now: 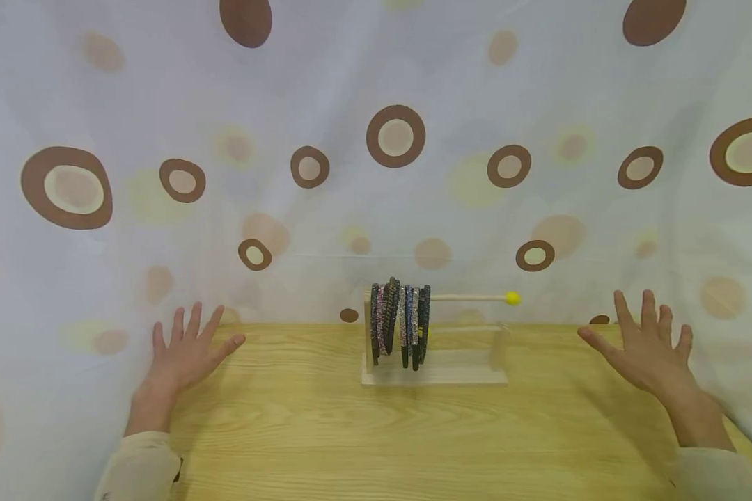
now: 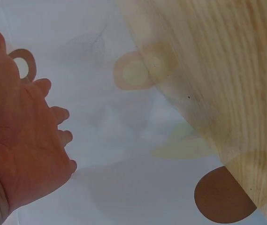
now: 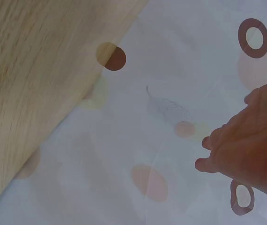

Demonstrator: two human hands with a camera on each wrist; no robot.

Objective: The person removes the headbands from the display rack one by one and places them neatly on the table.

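Several glittery hair ties in black, pink, silver and blue hang bunched on the left part of a wooden rack. Its upper rod runs right to a yellow ball tip. Below it is a second, fainter rod, with a bit of yellow beside the ties. My left hand is held with fingers spread, left of the rack and apart from it. To the right, my right hand is likewise spread and holds nothing. Each wrist view shows a bare hand, the left and the right.
The rack stands near the far edge of a wood-grain table. Behind and at both sides hangs a pale sheet printed with brown rings and dots.
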